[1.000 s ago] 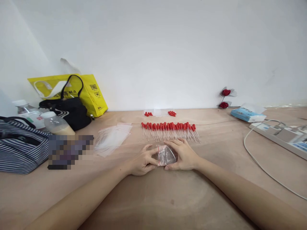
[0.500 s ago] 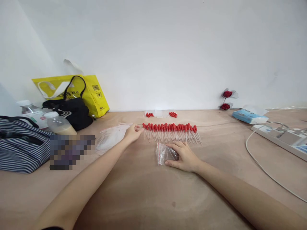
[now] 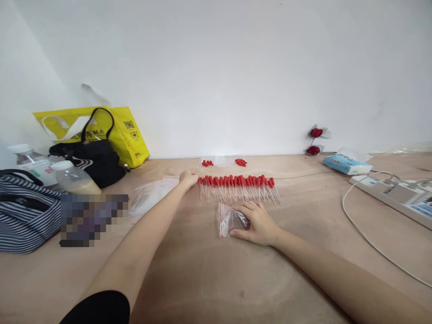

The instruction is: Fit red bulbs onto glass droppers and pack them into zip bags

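Everyday room, home or small office indeterminate: wood-toned bench (image 3: 209, 279) against a plain white wall (image 3: 216, 81). Seen from the near side: drink bottle (image 3: 76, 179), ten o'clock; yellow shopping bag (image 3: 130, 146), eleven; red roses (image 3: 316, 132), one; tissue pack (image 3: 347, 164) and loaded power strip (image 3: 366, 182), two.

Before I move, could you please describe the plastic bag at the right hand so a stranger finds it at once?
On the table, find the row of red-topped tubes. Nearer the camera, at the right hand, lies the clear bag. Unlike the pile of bags farther left, it lies alone, with a red line near its left edge.
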Demonstrator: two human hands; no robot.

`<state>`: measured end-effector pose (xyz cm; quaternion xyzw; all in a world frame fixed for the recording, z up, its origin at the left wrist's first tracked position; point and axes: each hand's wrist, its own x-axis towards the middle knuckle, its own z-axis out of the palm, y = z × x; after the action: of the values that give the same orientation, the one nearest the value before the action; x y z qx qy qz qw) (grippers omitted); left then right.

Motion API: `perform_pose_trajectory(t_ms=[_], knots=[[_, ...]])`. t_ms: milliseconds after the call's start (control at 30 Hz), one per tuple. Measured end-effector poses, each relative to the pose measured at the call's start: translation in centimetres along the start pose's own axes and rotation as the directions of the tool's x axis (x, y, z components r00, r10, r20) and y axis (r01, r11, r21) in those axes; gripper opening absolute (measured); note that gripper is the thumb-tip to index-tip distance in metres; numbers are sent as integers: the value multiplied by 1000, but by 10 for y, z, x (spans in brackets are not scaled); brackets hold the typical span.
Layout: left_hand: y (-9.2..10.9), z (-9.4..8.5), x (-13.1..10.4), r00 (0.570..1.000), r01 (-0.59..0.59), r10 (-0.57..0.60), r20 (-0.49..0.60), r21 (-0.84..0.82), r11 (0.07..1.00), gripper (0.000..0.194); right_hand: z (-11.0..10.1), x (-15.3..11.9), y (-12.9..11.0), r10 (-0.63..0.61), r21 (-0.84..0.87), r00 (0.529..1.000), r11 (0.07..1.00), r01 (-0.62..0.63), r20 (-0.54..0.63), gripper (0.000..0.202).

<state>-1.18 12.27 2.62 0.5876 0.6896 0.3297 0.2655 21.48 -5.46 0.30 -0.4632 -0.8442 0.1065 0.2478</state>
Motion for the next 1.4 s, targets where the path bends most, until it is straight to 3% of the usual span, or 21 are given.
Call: perform_pose_trajectory(t_ms=[167, 333, 467, 633, 833, 1000, 1100, 1200, 1400], knots=[[2, -19, -22, 1000, 2, -9, -20, -307, 952, 28, 1, 0, 1, 3, -23, 1000, 1000, -3, 2, 60], [-11, -35, -74, 999, -24, -5, -46, -605, 796, 27, 2, 0, 2, -10, -9, 1000, 1000, 10, -9, 58], [-20, -32, -112, 998, 38, -60, -3, -739, 672, 25, 3, -1, 3, -20, -8, 1000, 1000, 20, -20, 58], [-18, -17, -132, 998, 38, -60, 3, -803, 595, 25, 3, -1, 3, -28, -5, 999, 1000, 28, -28, 58], [-20, -6, -140, 1000, 7, -28, -12, -809, 588, 29, 4, -1, 4, -34, -19, 999, 999, 34, -26, 58], [-22, -3, -155, 995, -36, 90, 37, -719, 694, 28, 3, 0, 3, -31, -24, 999, 999, 30, -27, 56], [-21, -2, -166, 951, -170, 284, 119, -568, 806, 21, 2, 1, 0, -30, -40, 999, 999, 29, -27, 54], [-18, -1, -173, 869, -302, 443, 219, -474, 827, 14, 2, 1, -3, -33, -42, 999, 999, 31, -33, 52], [-13, 1, -172, 758, -435, 553, 346, -364, 824, 8, 5, 2, -12, -70, -45, 997, 997, 70, -13, 45]])
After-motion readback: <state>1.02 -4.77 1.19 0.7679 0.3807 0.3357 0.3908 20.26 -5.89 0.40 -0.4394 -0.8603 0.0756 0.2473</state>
